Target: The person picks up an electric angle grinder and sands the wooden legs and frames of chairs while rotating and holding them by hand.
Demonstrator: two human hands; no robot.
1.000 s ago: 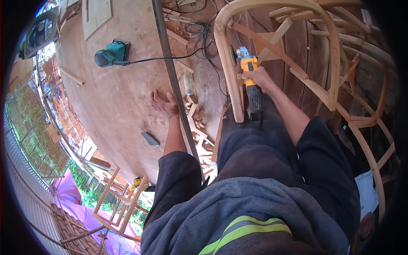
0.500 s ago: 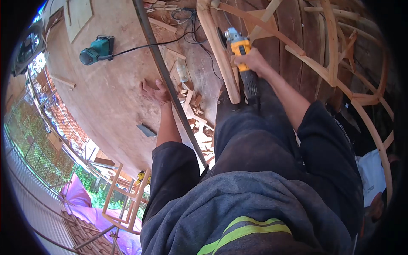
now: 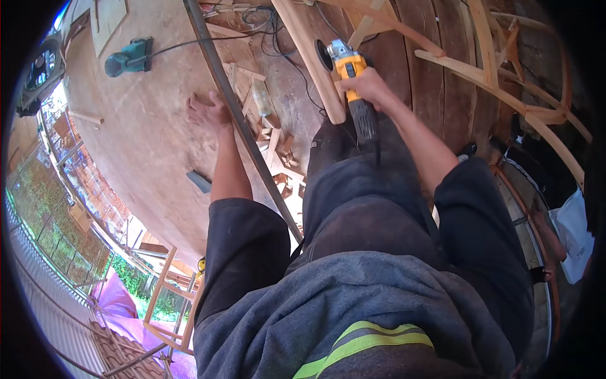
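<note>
Angle grinder held alongside a curved wooden rail

Right hand: was wrapped firmly around the grinder's yellow body. Disc: stood just beyond that hand, close beside the rail; contact could not be told. Left hand: was empty, fingers spread, palm down on the workbench. Green sander: lay on the bench, left of and beyond the left hand. Wood offcuts: lay between the hands, nearer the body. Step in hand, as judged: disc work at the rail's side. The next move seemed to call for a secure right grip, a controlled disc angle and the left hand well clear.
</note>
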